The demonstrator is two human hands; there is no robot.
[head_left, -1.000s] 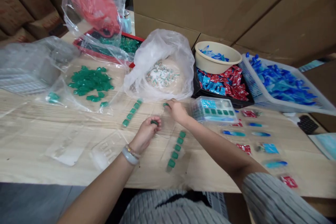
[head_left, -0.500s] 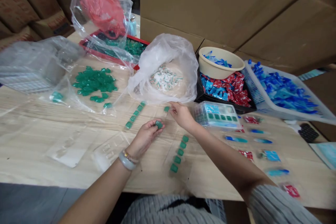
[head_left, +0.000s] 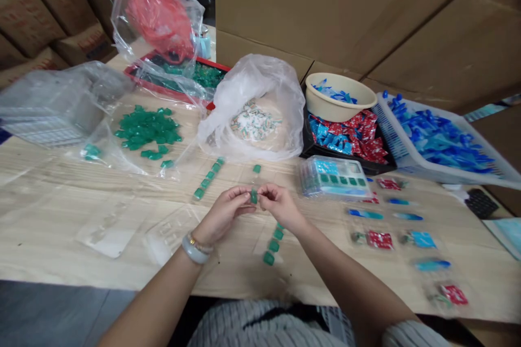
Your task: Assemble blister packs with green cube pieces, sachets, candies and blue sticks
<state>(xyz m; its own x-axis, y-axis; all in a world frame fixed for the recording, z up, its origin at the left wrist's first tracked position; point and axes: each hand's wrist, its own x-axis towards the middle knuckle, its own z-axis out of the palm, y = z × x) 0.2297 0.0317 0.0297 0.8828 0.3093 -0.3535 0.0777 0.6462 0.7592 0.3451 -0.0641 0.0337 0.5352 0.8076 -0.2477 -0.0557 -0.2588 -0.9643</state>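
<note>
Piece [head_left: 254,196], green, between the fingers [head_left: 266,191].

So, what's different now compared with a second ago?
The right hand has left the far green piece and come back toward the person, meeting the left hand at the held green piece. The left hand kept hold. The green pile and cream bowl stayed put.

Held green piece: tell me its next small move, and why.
Likely best: set the held green piece down just on the near side of the lone green piece. The left hand and right hand meet at it, the lone one sits just beyond, and the green row at left shows five in line.
</note>
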